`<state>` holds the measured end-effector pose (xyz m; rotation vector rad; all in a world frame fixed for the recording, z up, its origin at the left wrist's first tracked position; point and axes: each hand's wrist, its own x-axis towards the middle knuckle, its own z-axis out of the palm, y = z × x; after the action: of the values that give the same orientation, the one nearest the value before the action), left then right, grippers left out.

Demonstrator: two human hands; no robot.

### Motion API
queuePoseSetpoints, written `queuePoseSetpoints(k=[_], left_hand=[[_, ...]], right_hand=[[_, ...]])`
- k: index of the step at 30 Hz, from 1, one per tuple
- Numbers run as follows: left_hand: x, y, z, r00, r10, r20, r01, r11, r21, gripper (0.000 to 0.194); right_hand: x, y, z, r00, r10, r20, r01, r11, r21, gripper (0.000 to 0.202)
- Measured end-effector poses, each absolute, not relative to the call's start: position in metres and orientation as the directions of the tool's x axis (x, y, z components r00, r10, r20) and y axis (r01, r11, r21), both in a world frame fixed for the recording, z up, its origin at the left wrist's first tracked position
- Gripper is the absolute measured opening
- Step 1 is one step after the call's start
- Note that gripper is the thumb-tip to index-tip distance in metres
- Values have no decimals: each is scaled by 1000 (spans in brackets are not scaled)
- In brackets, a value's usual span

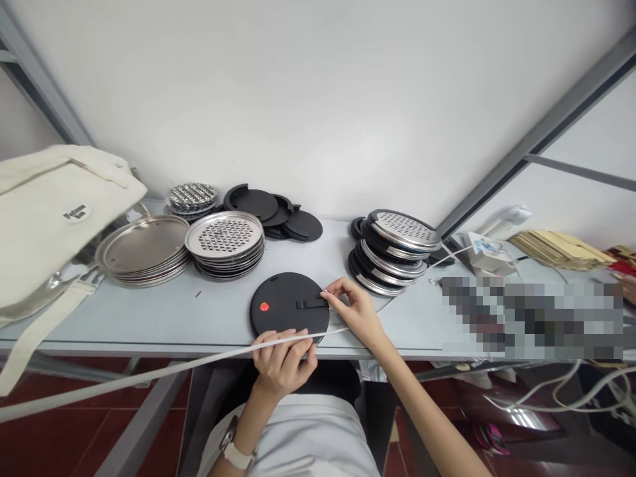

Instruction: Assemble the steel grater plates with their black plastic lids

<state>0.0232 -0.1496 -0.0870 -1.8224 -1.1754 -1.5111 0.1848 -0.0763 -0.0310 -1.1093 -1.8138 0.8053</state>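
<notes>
A round black plastic disc (291, 291) lies near the front edge of the table, with an orange-red dot on its left side and a short slotted channel on its right. My left hand (283, 364) is closed over the disc's near edge, fingers on top. At the right edge, by the end of the channel, my right hand (354, 310) has thumb and forefinger pinched together. A tiny pale spot shows at those fingertips, too small to name. In front of the left fingers a white cable (199, 366) crosses the view.
Metal plates (144, 245) and round grater plates (226, 235) are stacked left. Black holders (258, 209) lie behind; assembled graters (397, 232) are piled right. A cream bag (59, 225) sits far left, yellowish sheets (561, 252) far right. Another person's hand (627, 286) shows at the right edge.
</notes>
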Motion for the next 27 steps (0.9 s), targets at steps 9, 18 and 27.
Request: queuePoseSetpoints(k=[9,18,27], left_hand=[[23,-149,-88,20,305,952,851,-505,144,3],[23,-151,-90,13,325,945,840,-516,166,6],[22,-150,-92,21,310,951,849,-508,147,3]], right_hand=[[182,-83,-27,-348,893,284,442,424,-791,19],[182,-83,-28,-328,895,301,424,425,-800,23],[180,-87,-26,-395,878,270,457,443,-771,25]])
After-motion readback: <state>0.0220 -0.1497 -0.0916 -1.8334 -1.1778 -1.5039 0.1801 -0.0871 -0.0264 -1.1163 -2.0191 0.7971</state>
